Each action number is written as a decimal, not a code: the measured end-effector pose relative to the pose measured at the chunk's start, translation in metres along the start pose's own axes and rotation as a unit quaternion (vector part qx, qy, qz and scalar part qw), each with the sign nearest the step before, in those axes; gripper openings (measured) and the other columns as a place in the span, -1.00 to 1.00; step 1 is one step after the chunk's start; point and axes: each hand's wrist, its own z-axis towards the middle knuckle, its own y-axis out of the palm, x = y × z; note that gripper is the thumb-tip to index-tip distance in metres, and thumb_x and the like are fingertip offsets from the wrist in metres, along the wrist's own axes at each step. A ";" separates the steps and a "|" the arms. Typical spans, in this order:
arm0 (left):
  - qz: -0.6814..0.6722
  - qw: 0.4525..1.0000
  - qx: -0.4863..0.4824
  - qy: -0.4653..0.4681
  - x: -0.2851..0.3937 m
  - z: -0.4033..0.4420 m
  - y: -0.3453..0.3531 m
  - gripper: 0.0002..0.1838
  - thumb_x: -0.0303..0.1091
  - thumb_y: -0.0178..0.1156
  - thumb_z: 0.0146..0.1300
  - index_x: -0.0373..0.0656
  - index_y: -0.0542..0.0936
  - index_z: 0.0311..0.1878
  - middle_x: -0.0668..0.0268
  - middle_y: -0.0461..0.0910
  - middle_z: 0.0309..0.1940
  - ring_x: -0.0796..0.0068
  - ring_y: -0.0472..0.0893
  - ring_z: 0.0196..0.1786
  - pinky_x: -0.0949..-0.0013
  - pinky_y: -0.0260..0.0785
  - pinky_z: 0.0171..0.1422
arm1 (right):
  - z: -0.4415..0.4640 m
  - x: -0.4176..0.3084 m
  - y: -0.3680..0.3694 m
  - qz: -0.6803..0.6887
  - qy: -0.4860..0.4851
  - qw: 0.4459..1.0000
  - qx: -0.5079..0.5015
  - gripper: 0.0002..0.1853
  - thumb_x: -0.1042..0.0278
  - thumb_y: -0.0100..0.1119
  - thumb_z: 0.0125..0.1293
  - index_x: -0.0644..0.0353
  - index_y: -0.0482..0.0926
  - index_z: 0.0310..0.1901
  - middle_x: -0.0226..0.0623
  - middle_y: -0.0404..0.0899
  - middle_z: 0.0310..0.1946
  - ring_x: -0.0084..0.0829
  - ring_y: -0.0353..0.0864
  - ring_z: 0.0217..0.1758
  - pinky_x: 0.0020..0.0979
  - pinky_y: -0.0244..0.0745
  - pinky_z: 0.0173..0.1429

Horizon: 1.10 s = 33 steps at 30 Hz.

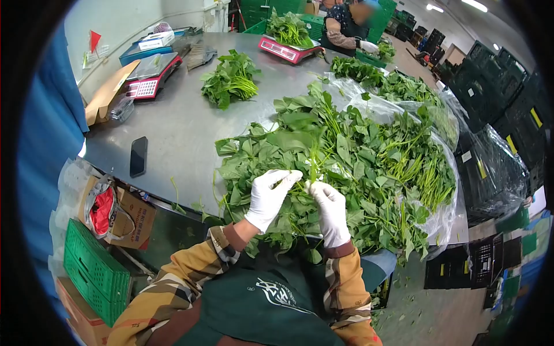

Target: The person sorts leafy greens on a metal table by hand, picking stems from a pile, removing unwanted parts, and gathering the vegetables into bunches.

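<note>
Both hands wear white gloves and are over a large heap of leafy greens (369, 155) on the metal table. My right hand (330, 212) pinches the lower end of a leafy green stem (313, 164), which stands upright and is blurred at its leaves. Close by on its left, my left hand (270, 196) has its thumb and fingers pressed together, pointing towards that stem. Whatever lies between those left fingertips is too small to make out. Clear plastic sheeting (375, 106) shows under and around the heap.
A bunch of greens (231, 79) and a phone (138, 157) lie on the table (179, 127). One red scale (151, 78) stands left; another scale (288, 51) bears greens. Across the table is a co-worker (349, 29). Green crates (95, 271) stand lower left, dark crates (490, 75) right.
</note>
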 end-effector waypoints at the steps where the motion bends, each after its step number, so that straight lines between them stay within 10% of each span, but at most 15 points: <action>1: 0.018 1.000 -0.002 0.009 0.003 -0.002 -0.001 -0.86 -0.47 0.22 0.29 -0.29 0.70 -0.17 0.28 0.67 -0.31 0.57 0.57 -0.26 0.50 0.40 -0.12 | 0.002 0.001 0.001 0.073 0.015 0.997 0.031 -0.77 0.32 0.23 0.35 0.30 0.62 -0.08 -0.38 0.66 -0.29 -0.62 0.56 -0.23 -0.56 0.43 -0.04; 5: 0.039 0.999 -0.020 0.031 0.012 -0.015 0.004 -0.89 -0.49 0.23 0.26 -0.29 0.71 -0.21 0.27 0.64 -0.36 0.56 0.55 -0.30 0.49 0.38 -0.17 | 0.014 0.004 -0.002 0.244 -0.015 0.957 0.155 -0.79 0.32 0.19 0.38 0.27 0.59 -0.07 -0.42 0.59 -0.27 -0.61 0.50 -0.26 -0.54 0.39 -0.12; 16: -0.004 0.997 0.057 0.053 0.012 -0.015 0.007 -0.87 -0.56 0.18 0.30 -0.33 0.68 -0.15 0.28 0.66 -0.26 0.59 0.58 -0.23 0.54 0.41 -0.10 | 0.026 -0.006 0.023 0.171 -0.129 0.953 0.213 -0.79 0.32 0.18 0.40 0.27 0.58 -0.06 -0.43 0.60 -0.28 -0.66 0.43 -0.33 -0.58 0.33 -0.25; 21: -0.110 0.978 0.172 -0.039 0.024 -0.003 -0.014 -0.85 -0.50 0.12 0.37 -0.25 0.67 -0.25 0.36 0.67 -0.33 0.63 0.58 -0.21 0.49 0.40 0.00 | 0.051 -0.038 -0.027 0.229 -0.166 0.902 0.327 -0.82 0.26 0.16 0.40 0.16 0.56 -0.08 -0.47 0.58 -0.33 -0.68 0.46 -0.33 -0.56 0.36 -0.26; 24: -0.349 0.907 0.068 -0.225 -0.002 0.008 -0.041 -0.55 -0.07 0.02 0.46 -0.30 0.51 0.10 0.17 0.62 0.00 0.37 0.60 0.06 0.30 0.42 0.17 | 0.058 -0.047 -0.050 0.115 -0.195 0.901 0.371 -0.81 0.21 0.19 0.38 0.15 0.57 -0.15 -0.51 0.56 -0.35 -0.70 0.42 -0.37 -0.57 0.33 -0.28; 28: -0.486 0.768 -0.113 -0.401 -0.014 0.016 -0.023 -0.13 0.15 0.00 0.40 -0.36 -0.02 0.46 0.00 0.26 0.37 0.16 0.34 0.39 0.11 0.26 0.41 | 0.039 -0.032 0.007 -0.185 -0.144 0.962 0.140 -0.93 0.41 0.27 0.28 0.20 0.63 -0.32 -0.44 0.61 -0.34 -0.62 0.52 -0.30 -0.54 0.44 -0.18; 30: -0.482 0.801 -0.120 -0.335 -0.020 0.020 -0.017 -0.34 0.04 -0.05 0.46 -0.32 0.21 0.38 0.05 0.35 0.31 0.24 0.41 0.33 0.15 0.31 0.38 | 0.034 -0.040 0.029 -0.317 -0.091 0.932 -0.148 -0.83 0.45 0.32 0.20 0.25 0.67 -0.17 -0.28 0.64 -0.34 -0.49 0.60 -0.27 -0.49 0.49 -0.10; 33: -0.478 0.831 -0.057 -0.280 -0.037 0.031 -0.022 -0.57 -0.10 -0.12 0.52 -0.26 0.48 0.16 0.13 0.59 0.03 0.33 0.57 0.10 0.22 0.42 0.24 | 0.054 -0.021 0.027 -0.308 -0.054 0.939 -0.146 -0.80 0.40 0.32 0.23 0.24 0.68 -0.12 -0.24 0.69 -0.32 -0.49 0.63 -0.24 -0.48 0.50 -0.07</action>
